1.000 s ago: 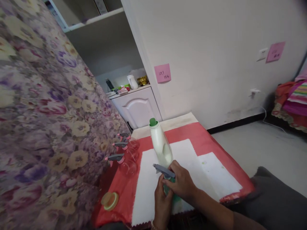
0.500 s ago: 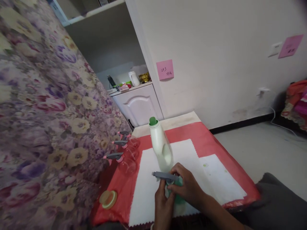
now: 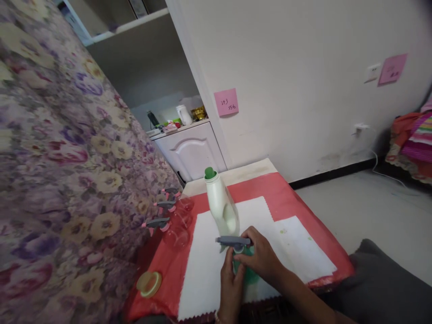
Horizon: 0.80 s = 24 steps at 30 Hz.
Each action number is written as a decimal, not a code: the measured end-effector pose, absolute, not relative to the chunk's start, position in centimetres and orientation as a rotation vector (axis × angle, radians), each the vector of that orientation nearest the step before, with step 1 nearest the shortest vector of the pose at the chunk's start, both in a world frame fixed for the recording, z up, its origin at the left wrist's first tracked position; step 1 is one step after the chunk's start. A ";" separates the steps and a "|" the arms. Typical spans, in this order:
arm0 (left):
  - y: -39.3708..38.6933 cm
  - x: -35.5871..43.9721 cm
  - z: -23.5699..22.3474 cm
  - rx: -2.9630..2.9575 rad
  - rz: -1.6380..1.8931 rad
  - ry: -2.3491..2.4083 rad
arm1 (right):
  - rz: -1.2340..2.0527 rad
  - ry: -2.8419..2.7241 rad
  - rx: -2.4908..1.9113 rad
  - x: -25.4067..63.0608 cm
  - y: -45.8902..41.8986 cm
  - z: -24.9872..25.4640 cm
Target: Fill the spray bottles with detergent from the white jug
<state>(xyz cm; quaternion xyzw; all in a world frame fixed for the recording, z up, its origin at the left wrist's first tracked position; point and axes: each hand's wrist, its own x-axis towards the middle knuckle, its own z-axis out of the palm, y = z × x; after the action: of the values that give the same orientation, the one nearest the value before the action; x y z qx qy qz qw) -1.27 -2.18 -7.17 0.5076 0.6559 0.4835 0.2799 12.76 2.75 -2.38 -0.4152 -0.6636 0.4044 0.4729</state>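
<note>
A green see-through spray bottle (image 3: 250, 275) with a grey trigger head (image 3: 232, 240) stands on the white cloth near the front of the table. My left hand (image 3: 231, 281) pinches its neck from the near left side, fingers closed. From the right, my right hand (image 3: 263, 257) is closed around the collar, its fingers against the back of the trigger head. Just behind the spray bottle rises a tall pale-green bottle (image 3: 219, 198), uncapped, with a green piece (image 3: 209, 173) in its mouth. My hands partly cover the bottle's neck.
Several clear spray bottles (image 3: 177, 235) with grey and pink heads line the table's left side. A round yellowish lid or dish (image 3: 149, 284) lies at the front left. A smaller white cloth (image 3: 305, 247) covers the right. A floral curtain (image 3: 84, 202) hangs close on the left.
The view has shifted slightly, moving the background left. Both hands stay at the spray bottle's neck, with a small change in finger position and the trigger head turned slightly.
</note>
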 end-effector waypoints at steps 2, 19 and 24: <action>-2.2 -1.3 -7.3 1.354 1.303 1.757 | 1.013 -1.667 -0.940 13.2 2.8 -2.3; -1.9 -1.3 -7.1 1.426 1.254 1.723 | 1.068 -1.686 -0.769 13.9 2.9 -2.3; -1.9 -1.3 -7.2 1.415 1.275 1.747 | 1.031 -1.589 -0.943 13.1 2.6 -2.5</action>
<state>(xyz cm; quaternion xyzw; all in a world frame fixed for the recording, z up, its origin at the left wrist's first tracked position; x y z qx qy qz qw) -1.31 -1.95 -7.23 0.5262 0.6500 0.4744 0.2748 13.06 2.62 -2.49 -0.3885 -0.6544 0.4245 0.4905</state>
